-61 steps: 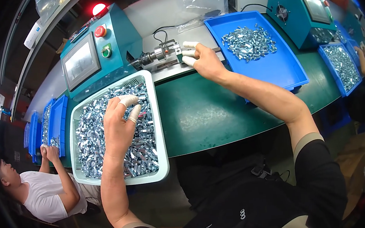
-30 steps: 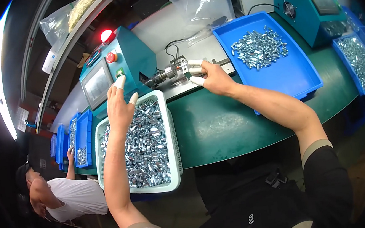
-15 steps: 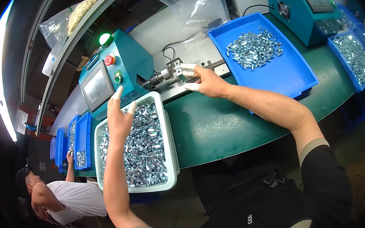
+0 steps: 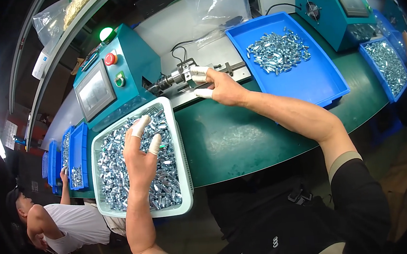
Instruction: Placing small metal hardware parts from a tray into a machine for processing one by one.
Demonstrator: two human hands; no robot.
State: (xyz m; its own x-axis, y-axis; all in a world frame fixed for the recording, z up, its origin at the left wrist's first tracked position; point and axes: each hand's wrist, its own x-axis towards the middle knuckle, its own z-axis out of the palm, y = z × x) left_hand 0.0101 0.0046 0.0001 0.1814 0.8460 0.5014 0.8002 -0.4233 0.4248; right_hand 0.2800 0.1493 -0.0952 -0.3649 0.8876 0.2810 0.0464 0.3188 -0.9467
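Resting on the metal parts (image 4: 121,177) in the white tray (image 4: 184,177) at near left, the left hand (image 4: 141,159) has fingers spread; the right hand (image 4: 222,87) pinches the machine's fixture (image 4: 182,74), farther along the bench (image 4: 243,138).

Teal machine (image 4: 126,75), white basket (image 4: 184,177), silvery metal parts (image 4: 115,168), blue tray (image 4: 321,85), green tabletop (image 4: 243,138)

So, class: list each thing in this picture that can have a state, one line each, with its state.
Round signal lamp on the teal machine: lit green.
White mesh tray: filled with small silver metal parts.
Large blue plastic tray: holds a pile at its far end.
Left hand: over the white tray.
Right hand: at the metal fixture.
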